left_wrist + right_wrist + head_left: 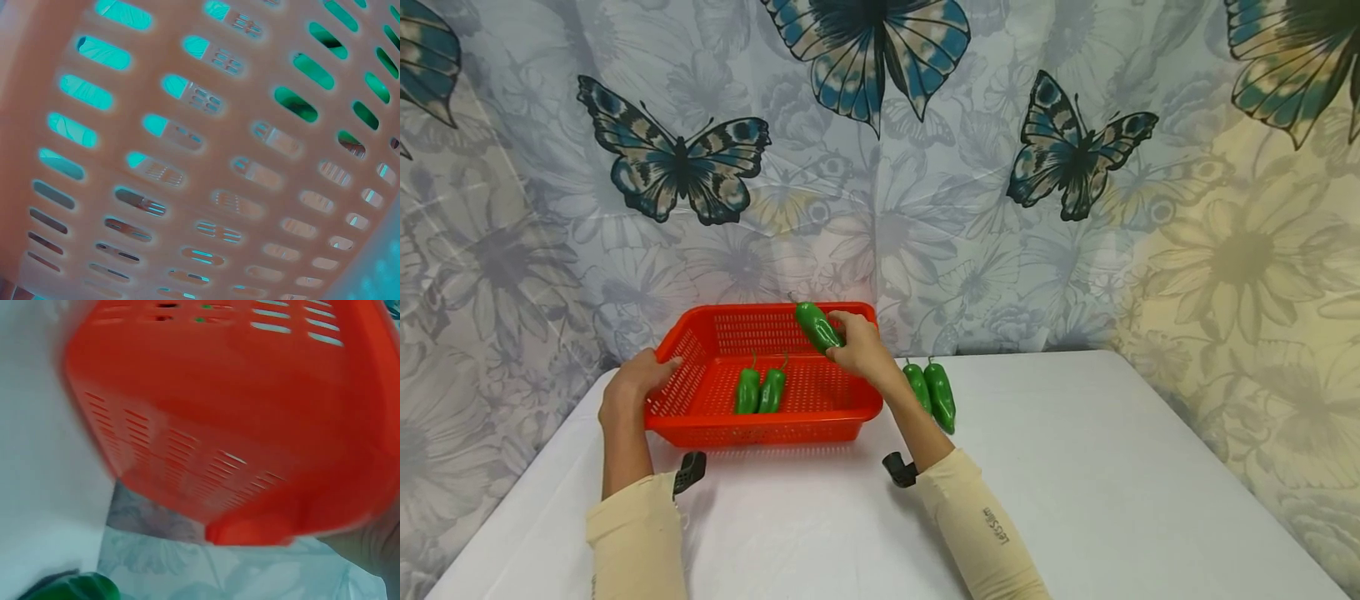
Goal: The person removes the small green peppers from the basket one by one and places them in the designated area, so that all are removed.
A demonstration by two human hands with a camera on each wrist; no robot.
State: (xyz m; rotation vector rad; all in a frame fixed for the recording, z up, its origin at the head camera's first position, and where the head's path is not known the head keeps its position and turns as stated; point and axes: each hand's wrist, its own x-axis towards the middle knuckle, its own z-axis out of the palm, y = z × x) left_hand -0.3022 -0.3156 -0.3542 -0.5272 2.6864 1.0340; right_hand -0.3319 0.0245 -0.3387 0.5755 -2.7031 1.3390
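Observation:
A red perforated plastic basket [760, 431] stands at the back left of the table. My left hand [634, 385] grips its left rim. Over the right part of the basket, my right hand [860, 343] pinches a green chili pepper [817, 327] between thumb and fingers, its stem pointing up and left. Inside the basket, two green peppers [747, 391] lie side by side. The slotted basket wall [206, 144] fills the left wrist view and hides the left hand there. In the right wrist view, the basket's side [206, 375] covers the held pepper.
Two more green peppers [941, 396] lie together on the white table [1075, 467], right of the basket; part of one green pepper [81, 587] shows low in the right wrist view. A butterfly-printed cloth [880, 217] hangs behind the table.

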